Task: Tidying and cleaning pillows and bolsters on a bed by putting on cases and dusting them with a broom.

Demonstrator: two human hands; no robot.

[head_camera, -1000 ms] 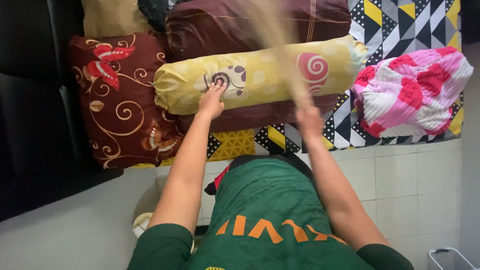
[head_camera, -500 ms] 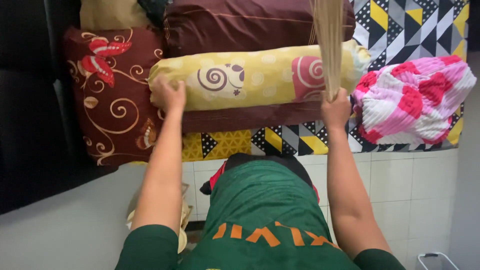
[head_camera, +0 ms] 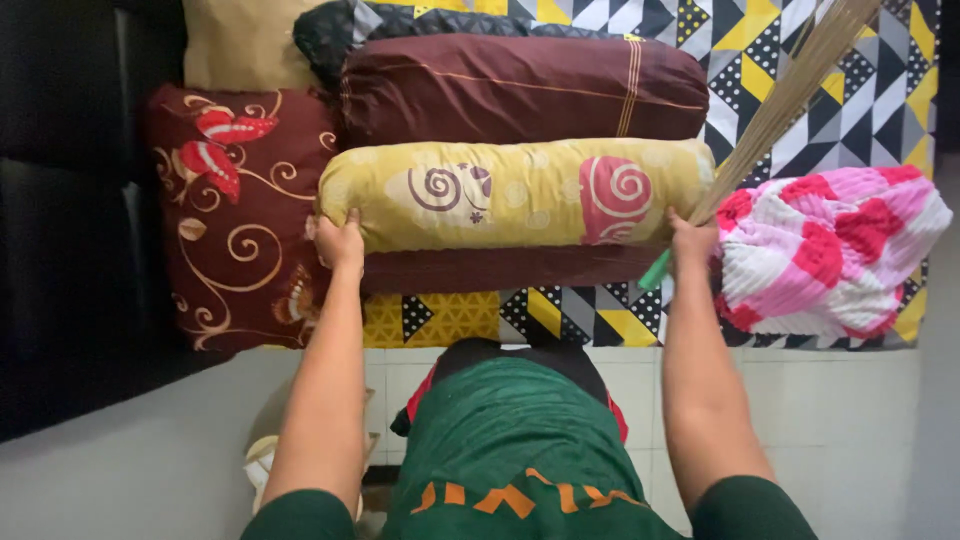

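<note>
Left hand [head_camera: 342, 243] clamps the yellow bolster's [head_camera: 515, 193] left end, right hand [head_camera: 692, 243] presses its right end while closed around a stick broom [head_camera: 790, 95], angled clear; the bolster lies between two maroon bolsters [head_camera: 520, 88] on the bed.

Bed's covered in a busy geometric sheet [head_camera: 850, 90], yellow, black, grey and white triangles. Dark headboard [head_camera: 60, 200] sits along the left side, mostly in shadow. Floor is plain white tile [head_camera: 850, 420] with thin grout lines, evenly lit, with a pale wall [head_camera: 120, 470] at lower left.
</note>
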